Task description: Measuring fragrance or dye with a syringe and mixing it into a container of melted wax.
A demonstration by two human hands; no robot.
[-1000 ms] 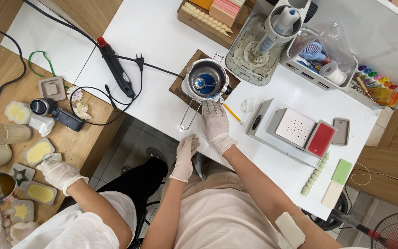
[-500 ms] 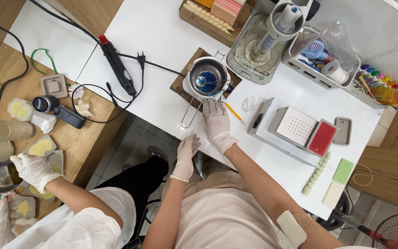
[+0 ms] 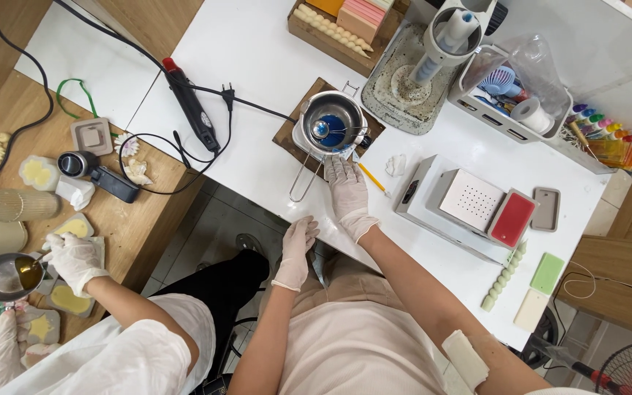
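Nearest you, your left hand [image 3: 295, 249] rests at the near edge of the white tabletop [image 3: 257, 80], fingers loosely curled, holding nothing. Just beyond it your right hand [image 3: 347, 192] lies flat and open on the tabletop, fingertips pointing away, gripping nothing. Straight ahead of those fingertips sits the steel pot of blue liquid [image 3: 330, 130] on its wooden board [image 3: 287, 135]; the right hand is clearly nearer. The wire handle [image 3: 301, 179] runs back toward you, left of that hand. Whether the fingertips touch the pot's base is hard to tell.
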